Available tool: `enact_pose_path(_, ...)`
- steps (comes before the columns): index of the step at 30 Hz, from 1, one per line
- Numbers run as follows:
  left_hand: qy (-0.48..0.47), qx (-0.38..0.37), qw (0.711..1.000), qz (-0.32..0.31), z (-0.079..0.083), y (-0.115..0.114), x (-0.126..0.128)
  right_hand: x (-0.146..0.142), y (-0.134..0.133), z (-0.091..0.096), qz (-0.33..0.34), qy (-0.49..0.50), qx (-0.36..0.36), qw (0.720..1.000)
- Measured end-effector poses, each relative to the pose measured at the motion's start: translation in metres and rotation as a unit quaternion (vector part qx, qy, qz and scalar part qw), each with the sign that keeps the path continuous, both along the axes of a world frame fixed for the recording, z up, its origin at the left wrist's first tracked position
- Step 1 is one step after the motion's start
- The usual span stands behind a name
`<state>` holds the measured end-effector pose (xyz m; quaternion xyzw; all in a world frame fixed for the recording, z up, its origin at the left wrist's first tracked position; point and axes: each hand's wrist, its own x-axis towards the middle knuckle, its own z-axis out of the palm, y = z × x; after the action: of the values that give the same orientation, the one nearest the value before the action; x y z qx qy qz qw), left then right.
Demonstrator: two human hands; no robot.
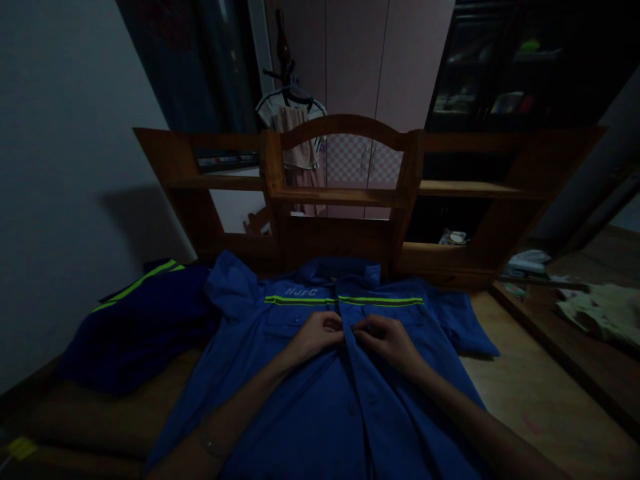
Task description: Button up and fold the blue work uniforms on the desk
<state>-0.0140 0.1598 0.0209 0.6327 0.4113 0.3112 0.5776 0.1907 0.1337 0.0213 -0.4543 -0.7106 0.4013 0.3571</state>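
A blue work shirt point(320, 393) with a yellow-green reflective chest stripe lies face up on a wooden surface, collar towards the headboard. My left hand point(320, 333) and my right hand point(383, 337) meet at the shirt's front placket, just below the stripe. Both have their fingers curled and pinch the placket edges. Whether a button is between the fingers is too dark to tell.
A second dark blue garment point(135, 320) with a yellow-green stripe lies crumpled to the left. A wooden headboard point(345, 193) with shelves stands right behind the shirt. Pale cloth point(600, 310) lies on a ledge at the right. Clothes hang on a hanger point(295, 133) behind.
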Motion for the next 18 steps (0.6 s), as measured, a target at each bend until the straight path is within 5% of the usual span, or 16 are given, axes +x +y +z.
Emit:
enact_pose_path(9, -0.087, -0.116, 0.989, 0.040, 0.009, -0.003, 0.005, -0.005, 0.010, -0.017, 0.007, 0.016, -0.034, 0.999)
enact_pose_path(18, -0.041, -0.081, 0.992, 0.091, -0.003, -0.007, 0.007, -0.009, 0.008, -0.016, 0.010, -0.005, -0.010, 1.000)
